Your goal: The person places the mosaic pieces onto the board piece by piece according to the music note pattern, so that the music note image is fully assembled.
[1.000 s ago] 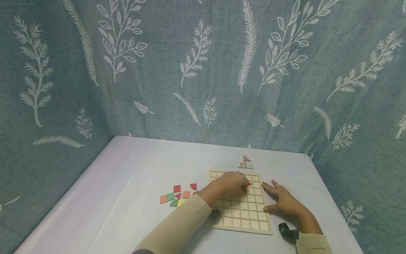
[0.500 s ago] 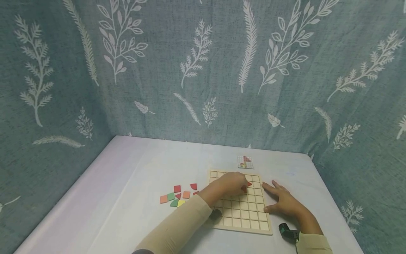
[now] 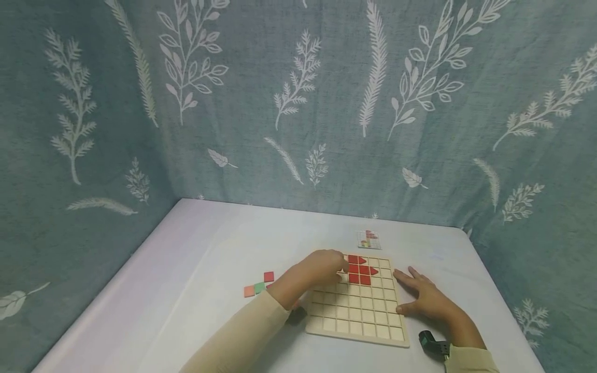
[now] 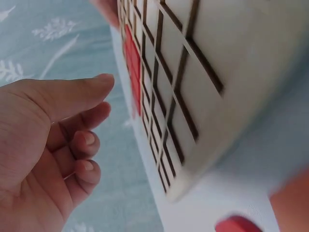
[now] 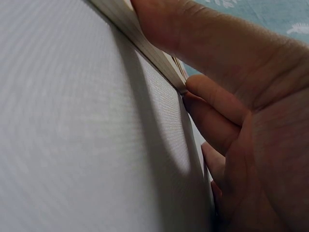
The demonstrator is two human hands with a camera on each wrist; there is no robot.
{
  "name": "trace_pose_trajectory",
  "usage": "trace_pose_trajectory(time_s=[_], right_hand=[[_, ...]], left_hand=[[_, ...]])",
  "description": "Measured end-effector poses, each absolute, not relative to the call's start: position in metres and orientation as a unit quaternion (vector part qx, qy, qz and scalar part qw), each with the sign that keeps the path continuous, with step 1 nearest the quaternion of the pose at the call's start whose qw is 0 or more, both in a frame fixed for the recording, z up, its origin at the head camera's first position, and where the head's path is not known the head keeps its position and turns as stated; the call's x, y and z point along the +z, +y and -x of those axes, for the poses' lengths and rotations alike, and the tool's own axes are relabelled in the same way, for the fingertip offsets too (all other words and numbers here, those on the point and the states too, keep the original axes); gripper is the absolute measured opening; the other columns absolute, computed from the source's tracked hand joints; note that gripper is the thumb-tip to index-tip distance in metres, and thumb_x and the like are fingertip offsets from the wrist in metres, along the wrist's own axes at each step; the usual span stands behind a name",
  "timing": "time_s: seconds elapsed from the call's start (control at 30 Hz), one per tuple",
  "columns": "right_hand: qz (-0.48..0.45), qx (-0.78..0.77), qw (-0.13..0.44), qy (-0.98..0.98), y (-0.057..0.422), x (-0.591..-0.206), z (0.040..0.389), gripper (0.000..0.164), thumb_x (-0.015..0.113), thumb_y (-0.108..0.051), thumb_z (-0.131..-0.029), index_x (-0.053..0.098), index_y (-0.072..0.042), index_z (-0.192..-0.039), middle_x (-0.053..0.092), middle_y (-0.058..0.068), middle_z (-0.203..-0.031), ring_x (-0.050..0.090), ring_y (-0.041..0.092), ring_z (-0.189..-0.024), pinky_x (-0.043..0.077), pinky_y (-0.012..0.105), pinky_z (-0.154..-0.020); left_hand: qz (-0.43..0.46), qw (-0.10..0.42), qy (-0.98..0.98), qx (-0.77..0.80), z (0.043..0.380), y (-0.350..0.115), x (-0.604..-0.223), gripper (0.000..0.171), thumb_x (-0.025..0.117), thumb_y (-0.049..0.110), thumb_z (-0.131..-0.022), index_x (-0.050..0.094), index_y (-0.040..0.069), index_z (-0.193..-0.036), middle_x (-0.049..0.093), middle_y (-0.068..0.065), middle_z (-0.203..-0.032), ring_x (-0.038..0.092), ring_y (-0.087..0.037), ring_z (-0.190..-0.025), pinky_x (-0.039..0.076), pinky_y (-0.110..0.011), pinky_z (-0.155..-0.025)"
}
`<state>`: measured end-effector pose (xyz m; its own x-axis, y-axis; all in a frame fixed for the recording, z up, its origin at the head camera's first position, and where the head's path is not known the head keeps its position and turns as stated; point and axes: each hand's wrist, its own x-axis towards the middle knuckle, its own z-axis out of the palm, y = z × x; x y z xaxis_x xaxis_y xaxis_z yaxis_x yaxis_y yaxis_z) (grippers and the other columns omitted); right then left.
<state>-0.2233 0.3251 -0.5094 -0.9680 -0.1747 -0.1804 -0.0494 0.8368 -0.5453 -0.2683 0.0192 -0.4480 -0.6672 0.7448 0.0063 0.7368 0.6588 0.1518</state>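
Note:
A pale wooden grid board (image 3: 356, 331) lies on the table with several red tiles (image 3: 359, 269) set in its far cells; two have pointed right ends. My left hand (image 3: 322, 267) is over the board's far left part, beside those tiles. In the left wrist view its thumb and loosely bent fingers (image 4: 91, 108) hold nothing. My right hand (image 3: 426, 298) lies spread at the board's right edge. The right wrist view shows its thumb (image 5: 193, 29) and a fingertip touching the board's side (image 5: 145, 48).
Left of the board lie loose tiles, among them a red square (image 3: 269, 276), an orange one (image 3: 249, 291) and a green one (image 3: 259, 288); my left arm hides others. A small pattern card (image 3: 369, 240) lies behind the board. A patterned curtain (image 3: 252, 103) hangs behind the table.
My left hand has drawn back to the left from the red tiles, uncovering them, and its forearm now covers more loose tiles. The right hand stays at the board's edge. The head view has shifted slightly.

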Motion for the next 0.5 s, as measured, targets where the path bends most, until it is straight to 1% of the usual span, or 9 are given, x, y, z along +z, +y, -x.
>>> trace_pose_trajectory(time_s=[0.2, 0.4, 0.5], right_hand=[[0.064, -0.28, 0.105, 0.952, 0.326, -0.511, 0.223, 0.112, 0.086, -0.055, -0.053, 0.041, -0.017, -0.149, 0.013, 0.031, -0.154, 0.008, 0.059, -0.136, 0.012, 0.076, -0.099], [0.072, -0.276, 0.096, 0.954, 0.327, -0.513, 0.224, 0.111, 0.086, -0.054, -0.053, 0.042, -0.017, -0.148, 0.014, 0.032, -0.154, 0.01, 0.059, -0.135, 0.013, 0.075, -0.099], [0.072, -0.275, 0.095, 0.954, 0.327, -0.513, 0.224, 0.11, 0.086, -0.054, -0.054, 0.042, -0.017, -0.148, 0.015, 0.031, -0.154, 0.01, 0.059, -0.135, 0.013, 0.075, -0.099]], left_hand=[[-0.396, 0.024, 0.915, 0.07, 0.264, -0.003, -0.449, 0.02, 0.074, 0.018, -0.088, 0.074, 0.018, -0.108, 0.066, 0.009, -0.098, 0.062, -0.006, -0.089, 0.05, -0.024, -0.08], [-0.36, 0.043, 0.929, 0.067, 0.257, -0.029, -0.451, 0.023, 0.074, 0.021, -0.088, 0.074, 0.017, -0.11, 0.065, 0.007, -0.102, 0.062, -0.009, -0.094, 0.05, -0.027, -0.083], [-0.331, 0.06, 0.939, 0.079, 0.254, -0.04, -0.452, 0.024, 0.074, 0.019, -0.087, 0.073, 0.017, -0.111, 0.065, 0.006, -0.103, 0.062, -0.011, -0.094, 0.05, -0.029, -0.083]])
